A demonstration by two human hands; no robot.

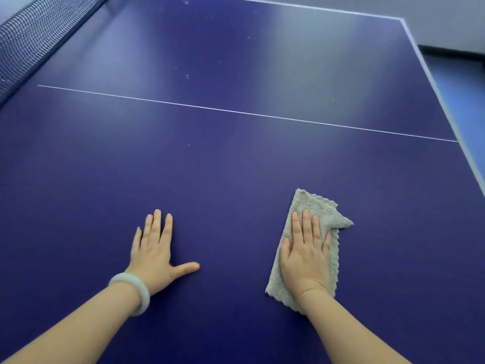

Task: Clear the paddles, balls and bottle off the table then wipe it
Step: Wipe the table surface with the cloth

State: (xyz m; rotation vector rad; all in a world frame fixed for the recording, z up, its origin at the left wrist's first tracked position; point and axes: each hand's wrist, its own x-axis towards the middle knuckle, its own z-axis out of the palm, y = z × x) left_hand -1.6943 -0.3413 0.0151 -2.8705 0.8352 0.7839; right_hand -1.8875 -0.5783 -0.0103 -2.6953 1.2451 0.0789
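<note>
Wiping looks to be the step in hand. No paddles, balls or bottle show anywhere on the blue desk, so as far as this view reaches, the clearing part seems done. The part of the desk beyond the net, at the far left, is out of sight, and I cannot say what lies there.

The right grip lies flat and open, fingers straight and close together, pressing down on a grey cloth on the near right of the desk. The cloth is folded into a long strip. Its far end and right edge stick out past the fingertips, and a near corner shows just left of the wrist. The cloth is under the palm, not pinched or bunched.

The left grip is also open and holds nothing. It rests palm down on the bare desk, thumb spread to the right, well apart from the cloth. A pale bracelet sits on that wrist.

How much has been wiped I cannot tell, since the surface shows no wet streaks. A few small pale specks lie beyond the white line, on the far half, so that stretch probably remains to be done.
</note>
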